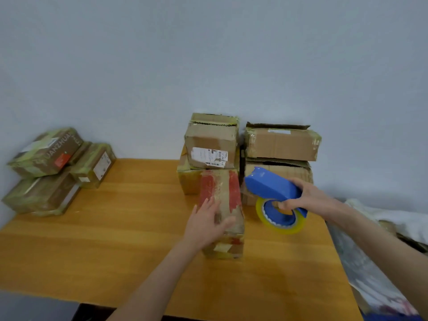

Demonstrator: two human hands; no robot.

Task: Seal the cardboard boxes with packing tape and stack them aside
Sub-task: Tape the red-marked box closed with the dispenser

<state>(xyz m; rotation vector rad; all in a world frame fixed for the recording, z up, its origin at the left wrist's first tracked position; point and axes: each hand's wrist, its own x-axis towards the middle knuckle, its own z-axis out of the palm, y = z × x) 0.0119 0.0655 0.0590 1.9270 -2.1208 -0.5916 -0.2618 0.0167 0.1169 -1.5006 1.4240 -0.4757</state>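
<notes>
Blue plastic fills the right hand (308, 198), whose fingers curl round the tape dispenser (271, 184), with the yellowish tape roll (281, 217) slung beneath it. It is held in the air just right of the long box (225, 195). The left hand (206, 220) lies on that box with its fingers nearly straight, steadying it rather than gripping it. The box rests on the wooden table (115, 239), its far end hard up against the unsealed stacks. The likeliest trouble is that the narrow box skids or twists when the tape is pulled, since only a flat palm holds it. Its top also carries wrinkled old tape and torn red print, so a fresh strip may bubble or lift. A stroke carried to the far end could nudge the labelled box (212, 144), perched on another, or the open-flapped box (282, 142) beside it. Drawing the box towards the near edge would likely give clearance. Bare wood lies open to the left and in front. The right table edge is close under the dispenser, with crumpled sheeting (370, 274) beyond. The taped pile (46, 172) crowds the far left corner against the wall.
</notes>
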